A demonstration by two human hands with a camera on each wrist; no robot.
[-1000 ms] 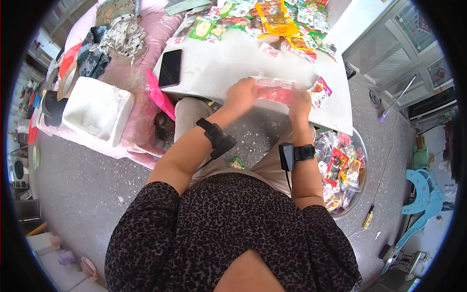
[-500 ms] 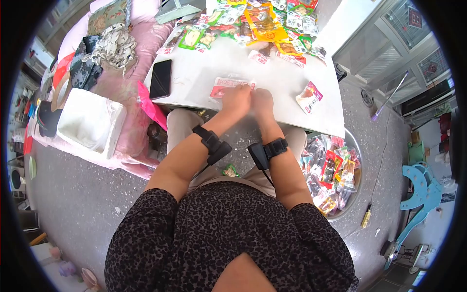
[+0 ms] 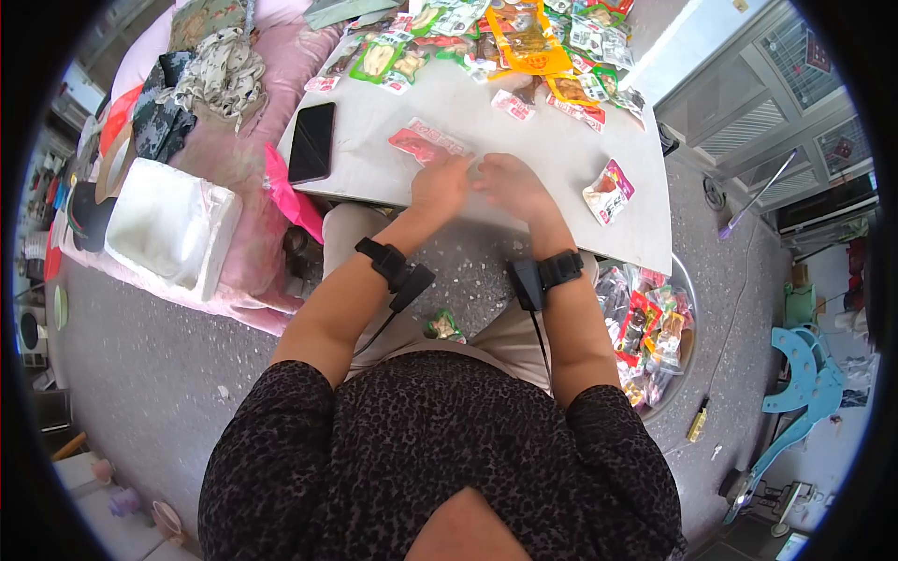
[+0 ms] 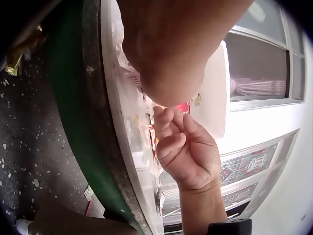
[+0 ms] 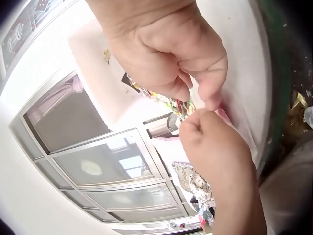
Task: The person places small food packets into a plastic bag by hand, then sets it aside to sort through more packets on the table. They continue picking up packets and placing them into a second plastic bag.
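A red-and-white food packet (image 3: 426,142) lies flat and long over the near part of the white table (image 3: 374,192). My left hand (image 3: 440,185) pinches its right end, and most of the packet extends left of the fingers. Just right of it, my right hand (image 3: 513,185) is blurred in the head view, its fingertips close to the left hand. In the left wrist view the right hand (image 4: 188,152) shows its palm, fingers loosely bent, with nothing visible in them. The left hand (image 5: 220,147) covers the packet's end in the right wrist view.
A small purple-and-white pouch (image 3: 610,192) lies at the table's right side. Many colourful food packets (image 3: 528,47) are heaped at the far end. A black phone (image 3: 311,142) rests at the left edge. On the floor at right stands a metal basin (image 3: 690,351) full of packets.
Both hands first held the packet's two ends, stretched between them. They then came together at its right end, with the packet shifted left. Now the right hand has parted slightly from the left.
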